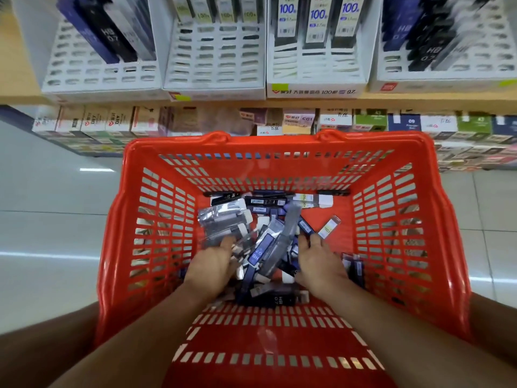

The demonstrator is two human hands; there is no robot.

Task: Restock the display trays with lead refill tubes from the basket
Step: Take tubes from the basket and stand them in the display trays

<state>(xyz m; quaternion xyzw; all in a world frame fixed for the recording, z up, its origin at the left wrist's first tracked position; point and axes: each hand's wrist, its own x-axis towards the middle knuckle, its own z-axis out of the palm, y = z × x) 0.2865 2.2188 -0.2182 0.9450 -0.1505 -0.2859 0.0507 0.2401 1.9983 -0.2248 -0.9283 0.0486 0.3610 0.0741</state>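
1. The lead refill tubes [268, 242] lie heaped on the floor of the red basket [156, 219].
2. Your left hand [212, 261] and right hand [319, 261] flank the heap, fingers curled into it; I cannot tell if either grips.
3. White display trays [215, 65] line the shelf [419, 103] beyond.

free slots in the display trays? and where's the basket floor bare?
Free slots: front rows of all four white display trays, below the standing lead refill tubes. In the red basket, the floor is bare along the near wall and in the far right corner. Crowded: the centre pile, where left hand and right hand dig.
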